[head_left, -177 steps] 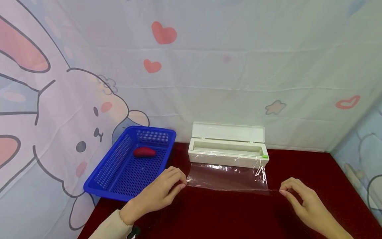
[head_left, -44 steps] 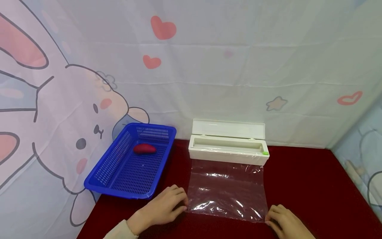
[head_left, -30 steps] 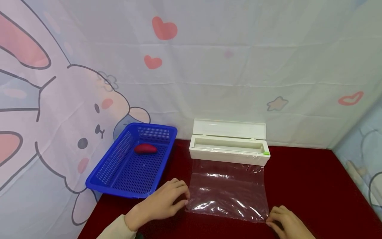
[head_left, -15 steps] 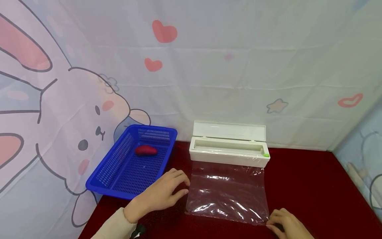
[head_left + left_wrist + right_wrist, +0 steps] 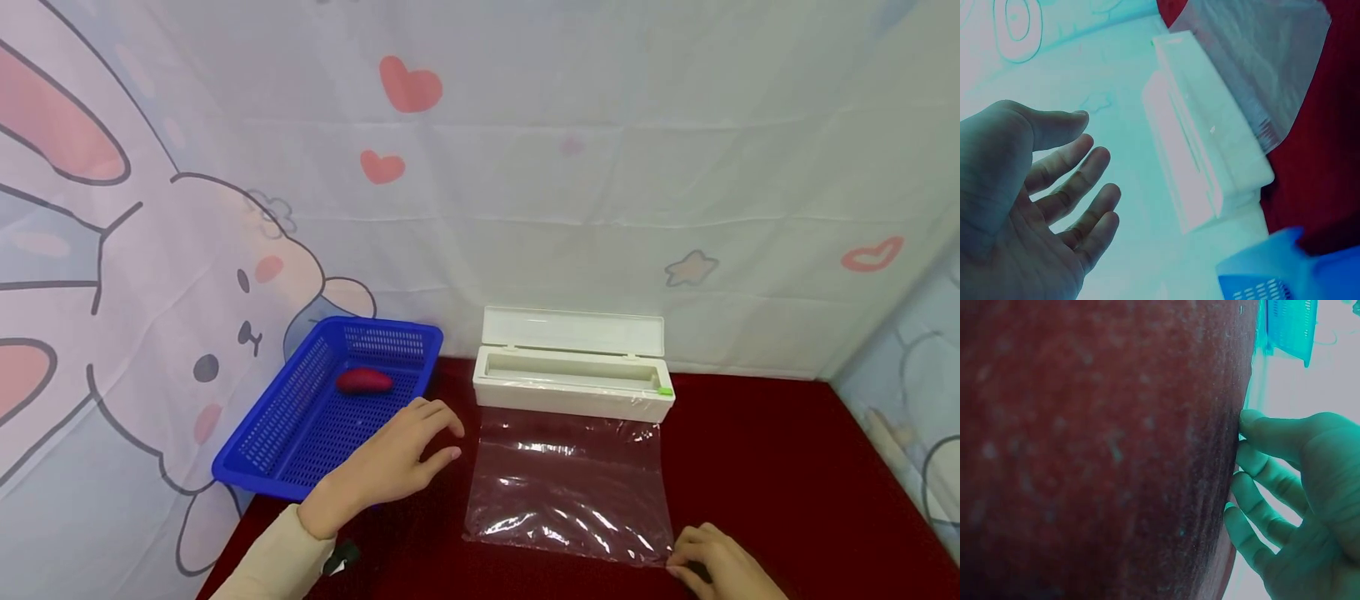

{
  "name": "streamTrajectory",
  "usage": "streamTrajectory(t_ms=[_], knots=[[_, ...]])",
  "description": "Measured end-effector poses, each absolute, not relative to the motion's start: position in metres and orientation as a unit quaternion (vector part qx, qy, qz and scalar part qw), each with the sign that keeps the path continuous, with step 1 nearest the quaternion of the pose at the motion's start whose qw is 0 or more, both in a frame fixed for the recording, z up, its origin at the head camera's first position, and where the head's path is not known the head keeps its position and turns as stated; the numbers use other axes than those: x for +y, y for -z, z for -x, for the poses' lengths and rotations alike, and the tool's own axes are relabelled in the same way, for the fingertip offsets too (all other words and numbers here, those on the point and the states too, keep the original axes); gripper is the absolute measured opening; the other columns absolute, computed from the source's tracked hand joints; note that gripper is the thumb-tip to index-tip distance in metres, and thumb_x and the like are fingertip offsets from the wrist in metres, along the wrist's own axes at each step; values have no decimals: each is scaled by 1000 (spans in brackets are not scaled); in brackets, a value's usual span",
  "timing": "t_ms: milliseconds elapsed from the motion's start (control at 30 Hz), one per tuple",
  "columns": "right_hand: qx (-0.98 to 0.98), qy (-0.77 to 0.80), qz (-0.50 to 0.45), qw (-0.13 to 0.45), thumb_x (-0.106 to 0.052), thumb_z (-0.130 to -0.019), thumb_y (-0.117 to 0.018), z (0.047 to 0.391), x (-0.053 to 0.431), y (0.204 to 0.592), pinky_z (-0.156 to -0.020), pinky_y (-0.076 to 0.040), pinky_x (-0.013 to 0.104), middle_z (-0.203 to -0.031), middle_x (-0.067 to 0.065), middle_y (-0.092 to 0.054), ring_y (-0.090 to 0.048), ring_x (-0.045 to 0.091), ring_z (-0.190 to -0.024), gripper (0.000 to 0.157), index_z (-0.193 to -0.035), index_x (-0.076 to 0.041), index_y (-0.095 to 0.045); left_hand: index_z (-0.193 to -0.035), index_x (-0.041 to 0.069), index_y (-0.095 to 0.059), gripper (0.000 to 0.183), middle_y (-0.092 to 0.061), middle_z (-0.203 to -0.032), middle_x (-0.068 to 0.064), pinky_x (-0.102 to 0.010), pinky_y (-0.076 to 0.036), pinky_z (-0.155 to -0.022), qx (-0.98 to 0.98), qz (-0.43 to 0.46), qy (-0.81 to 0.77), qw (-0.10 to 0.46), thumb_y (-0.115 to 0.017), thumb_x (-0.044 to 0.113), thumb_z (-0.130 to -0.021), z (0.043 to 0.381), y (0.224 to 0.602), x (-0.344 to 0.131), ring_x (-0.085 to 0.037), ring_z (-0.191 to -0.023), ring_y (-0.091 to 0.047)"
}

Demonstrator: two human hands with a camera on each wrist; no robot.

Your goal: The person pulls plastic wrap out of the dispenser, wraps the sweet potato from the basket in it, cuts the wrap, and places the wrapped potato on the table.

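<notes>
One sheet of clear film (image 5: 570, 500) lay on the red counter (image 5: 780, 467), running from one white box (image 5: 570, 403) with its one lid (image 5: 573, 332) raised. Of two hands, the right hand (image 5: 722, 565) touched the film's near right corner, whether pinching could not be told; the left hand (image 5: 397, 457) hovered nearby, fingers apart. One blue basket (image 5: 251, 477) held one red object (image 5: 363, 381).

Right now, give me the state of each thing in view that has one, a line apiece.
White box: lid open.
Clear film: drawn out over the box's front, spread, wrinkled.
Green tab: at the box's right end.
Left hand: relaxed, holding nothing.
Right hand: fingertips at the film's near right corner; pinching or pressing, unclear.
Blue basket: upright.
Red item: lying in the basket.
Backdrop: hanging, creased.
</notes>
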State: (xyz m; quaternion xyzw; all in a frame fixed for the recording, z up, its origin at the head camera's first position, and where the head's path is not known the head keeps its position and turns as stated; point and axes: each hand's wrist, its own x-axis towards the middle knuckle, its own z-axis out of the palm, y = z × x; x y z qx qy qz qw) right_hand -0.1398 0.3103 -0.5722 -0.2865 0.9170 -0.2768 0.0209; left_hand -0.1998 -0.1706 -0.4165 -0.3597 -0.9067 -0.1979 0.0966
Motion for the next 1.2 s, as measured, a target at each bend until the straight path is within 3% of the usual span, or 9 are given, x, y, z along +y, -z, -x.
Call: streamTrajectory(t_ms=[633, 933, 1200], knots=[[916, 286, 280, 26, -22, -94, -82, 140, 313, 574, -66, -47, 22, -91, -25, -62, -46, -6, -83, 10, -87, -28, -78, -118, 10, -67, 20, -69, -119, -4, -46, -53, -101, -916, 311, 220, 125, -75, 15, -100, 223, 387, -201, -23, -114, -60], [919, 286, 268, 38, -23, -93, -82, 141, 313, 577, -66, -48, 22, -91, -24, -62, -46, -7, -84, 11, -85, -29, -78, -120, 11, -68, 22, -69, -119, -3, -43, -55, -93, -921, 289, 225, 131, -76, 14, -100, 230, 379, -218, -21, -107, -59], [920, 287, 262, 51, -25, -94, -82, 143, 314, 577, -67, -48, 22, -91, -24, -63, -47, -6, -84, 10, -86, -29, -78, -120, 9, -68, 23, -70, -121, -8, -52, -50, -105, -924, 270, 231, 144, -75, 14, -100, 239, 372, -226, -31, -118, -60]])
